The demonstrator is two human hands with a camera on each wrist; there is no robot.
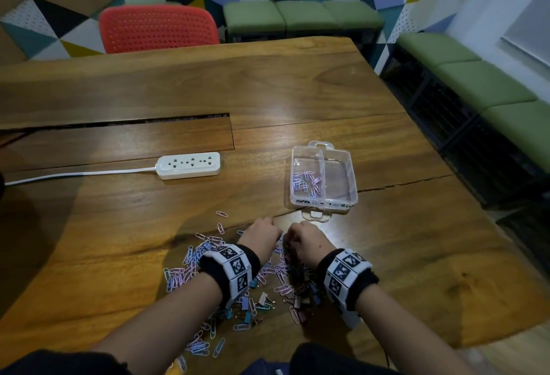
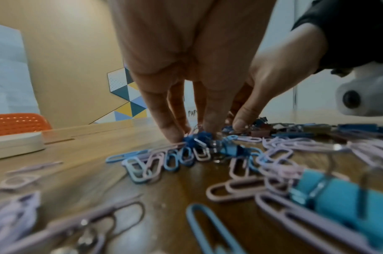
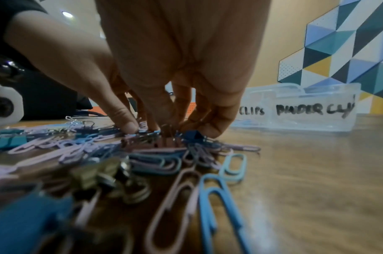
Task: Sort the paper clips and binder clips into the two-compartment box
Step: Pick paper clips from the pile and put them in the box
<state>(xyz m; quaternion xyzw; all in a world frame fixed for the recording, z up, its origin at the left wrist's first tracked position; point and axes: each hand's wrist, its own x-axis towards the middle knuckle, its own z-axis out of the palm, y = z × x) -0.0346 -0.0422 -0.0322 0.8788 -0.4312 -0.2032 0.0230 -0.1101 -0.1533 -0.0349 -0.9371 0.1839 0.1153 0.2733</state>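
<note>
A mixed pile of pastel paper clips [image 1: 181, 273] and small binder clips [image 1: 300, 282] lies on the wooden table [image 1: 297, 92] close in front of me. Both hands reach down into its far edge, side by side. My left hand [image 1: 262, 235] [image 2: 192, 135] pinches a dark blue binder clip [image 2: 197, 139] between thumb and fingertips. The fingers of my right hand [image 1: 303, 238] [image 3: 173, 130] are bunched on a cluster of binder clips [image 3: 164, 137], with another dark blue one [image 3: 193, 134] at the fingertips. The clear two-compartment box [image 1: 351, 172] [image 3: 329, 120] stands just beyond; several paper clips [image 1: 306, 182] lie in its left half.
A white power strip [image 1: 189, 165] with its cord lies left of the box. A long slot [image 1: 119, 120] crosses the table behind it. A red chair [image 1: 157, 28] and green benches [image 1: 300, 16] stand past the far edge. The table drops off at the right.
</note>
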